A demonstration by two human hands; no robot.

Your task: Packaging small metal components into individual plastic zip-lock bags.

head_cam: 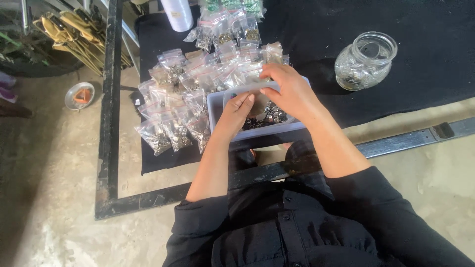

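A pale lavender plastic tray rests on the black cloth just in front of me, filled with small metal buttons. Both hands are over it. My left hand pinches the lower edge of a small clear plastic bag. My right hand grips the same bag from the upper right side, fingers curled over its top. The bag is held above the tray, partly hidden by my fingers.
Many small sealed bags of metal parts lie in a heap left of and behind the tray. A glass jar stands at the right, a white spool at the back. A black metal frame borders the cloth.
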